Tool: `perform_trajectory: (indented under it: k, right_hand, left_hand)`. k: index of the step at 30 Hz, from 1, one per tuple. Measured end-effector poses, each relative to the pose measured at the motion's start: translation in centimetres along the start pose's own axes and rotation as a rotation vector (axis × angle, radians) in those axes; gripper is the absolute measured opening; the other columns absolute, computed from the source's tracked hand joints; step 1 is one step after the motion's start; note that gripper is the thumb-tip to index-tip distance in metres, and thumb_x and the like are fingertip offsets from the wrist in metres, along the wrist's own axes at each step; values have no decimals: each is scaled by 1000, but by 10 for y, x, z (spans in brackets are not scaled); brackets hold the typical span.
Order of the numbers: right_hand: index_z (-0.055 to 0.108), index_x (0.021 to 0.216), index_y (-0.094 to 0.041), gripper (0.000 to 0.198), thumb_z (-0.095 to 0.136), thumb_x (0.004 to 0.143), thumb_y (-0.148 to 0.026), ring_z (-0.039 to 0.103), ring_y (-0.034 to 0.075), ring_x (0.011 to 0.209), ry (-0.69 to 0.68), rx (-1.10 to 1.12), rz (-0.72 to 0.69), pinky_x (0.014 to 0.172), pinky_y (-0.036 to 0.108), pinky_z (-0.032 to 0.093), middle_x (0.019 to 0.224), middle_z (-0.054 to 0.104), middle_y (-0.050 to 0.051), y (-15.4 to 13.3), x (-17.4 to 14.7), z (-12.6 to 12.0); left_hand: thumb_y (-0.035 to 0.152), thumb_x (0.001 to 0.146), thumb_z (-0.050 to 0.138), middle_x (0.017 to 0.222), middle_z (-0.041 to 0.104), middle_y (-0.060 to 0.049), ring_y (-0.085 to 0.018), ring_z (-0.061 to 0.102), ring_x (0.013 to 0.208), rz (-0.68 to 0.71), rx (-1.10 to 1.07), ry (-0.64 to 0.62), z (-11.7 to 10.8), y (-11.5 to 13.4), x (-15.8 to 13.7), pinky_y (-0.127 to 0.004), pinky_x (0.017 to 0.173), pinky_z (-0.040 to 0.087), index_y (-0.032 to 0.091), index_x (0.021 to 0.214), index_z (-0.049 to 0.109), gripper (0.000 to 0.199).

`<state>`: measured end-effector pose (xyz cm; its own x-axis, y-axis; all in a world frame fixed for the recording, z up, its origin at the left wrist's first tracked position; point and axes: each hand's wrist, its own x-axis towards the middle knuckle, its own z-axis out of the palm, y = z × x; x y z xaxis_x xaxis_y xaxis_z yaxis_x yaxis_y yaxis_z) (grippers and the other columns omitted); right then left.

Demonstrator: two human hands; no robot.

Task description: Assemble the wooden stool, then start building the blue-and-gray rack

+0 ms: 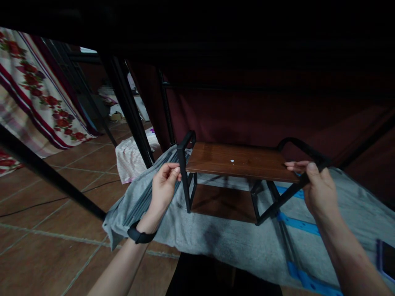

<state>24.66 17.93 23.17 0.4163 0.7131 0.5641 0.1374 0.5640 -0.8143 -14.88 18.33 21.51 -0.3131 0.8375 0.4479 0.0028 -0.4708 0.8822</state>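
Note:
A small two-tier shelf rack has a brown wood-look upper board [237, 160], a lower board [222, 201] and black metal side frames. It stands on a grey cloth. My left hand [165, 181], with a black band on its wrist, is closed in a pinch at the left side frame [182, 172]; anything between its fingertips is hidden. On the other side, my right hand [321, 189] is wrapped round the right side frame [285, 197], which leans outward. Its fingers reach toward the board's right end. A small white spot [232, 160] shows on the upper board.
Grey tubes [151, 193] lie on the cloth [222, 238] at left. Blue strips [299, 224] and dark bars lie at right, near a phone [387, 259]. Black posts [129, 111] and a dark overhead structure surround the space. A cable [89, 190] crosses the tiled floor.

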Motion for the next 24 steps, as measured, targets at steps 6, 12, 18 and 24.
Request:
perform_trajectory:
  k: [6, 12, 18, 24]
  right_hand:
    - [66, 91, -19, 33, 61, 88, -52, 70, 22, 89, 4, 12, 4, 100, 45, 47, 92, 75, 7, 2, 1, -3]
    - [64, 91, -20, 33, 60, 88, -53, 70, 22, 89, 8, -17, -3, 100, 46, 48, 93, 75, 7, 2, 1, -2]
    - [65, 89, -19, 33, 61, 87, -52, 70, 21, 87, 39, 0, 1, 100, 45, 48, 91, 74, 7, 4, 2, -3]
    - [64, 90, -20, 32, 60, 88, -51, 70, 21, 87, 25, 17, 1, 99, 44, 48, 92, 74, 7, 3, 2, -3]
  left_hand:
    - [37, 81, 73, 70, 61, 1, -12, 55, 62, -1, 14, -16, 2, 5, -5, -23, 62, 45, 20, 88, 68, 20]
    - [41, 79, 75, 58, 55, 3, -8, 46, 50, -130, -91, -20, 6, 10, 1, -21, 53, 39, 17, 77, 65, 26]
    - [32, 76, 77, 59, 57, 2, -8, 47, 52, -100, -99, -11, 6, 7, 4, -21, 54, 39, 16, 77, 68, 18]
    - [26, 70, 81, 67, 62, 1, -9, 52, 57, -120, -184, 13, 7, 10, 0, -22, 58, 43, 17, 79, 70, 17]
